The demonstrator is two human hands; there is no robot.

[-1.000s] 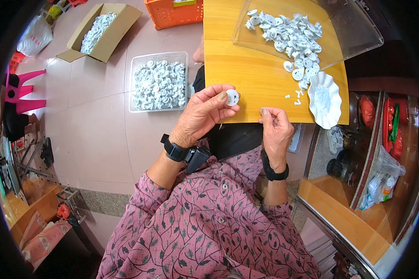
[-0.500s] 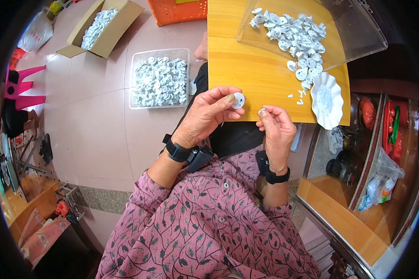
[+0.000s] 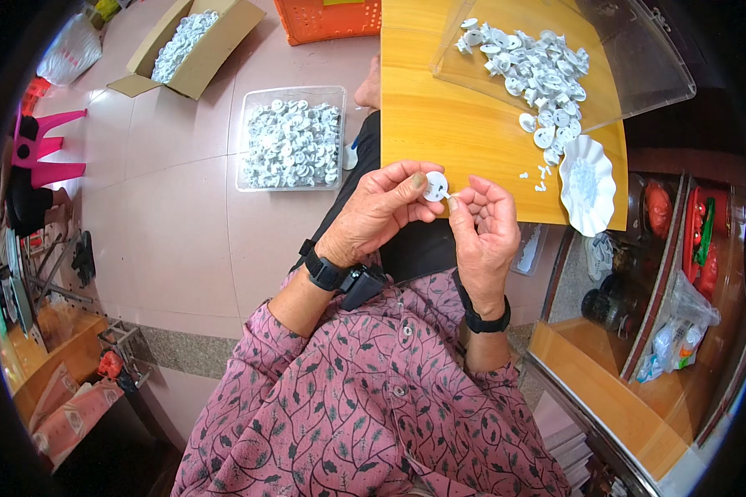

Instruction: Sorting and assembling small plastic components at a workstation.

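Note:
Between thumb and fingers, my left hand (image 3: 381,203) pinches a round white plastic disc (image 3: 436,187) with small dark openings in its face. My right hand (image 3: 485,228) is closed in a pinch on a small white plastic peg (image 3: 451,196), which meets the disc's right edge. Whether the peg sits inside an opening is too small to tell. Several similar loose pegs (image 3: 542,176) lie on the wooden table (image 3: 431,108), beside a wavy-rimmed white dish (image 3: 605,186) of small pale pieces. Past them spreads a pile of white disc parts (image 3: 539,70), partly in a clear tipped tray (image 3: 651,103).
On the tiled floor to the left stands a clear bin (image 3: 242,141) full of white parts. Behind it are an open cardboard box (image 3: 224,62) of similar parts and an orange crate (image 3: 327,21). A shelf unit (image 3: 588,348) with bags and jars borders my right side.
My right hand has moved left and up, bringing the peg against the disc. The disc in my left hand has turned a little, its face showing more. The whole view has shifted slightly.

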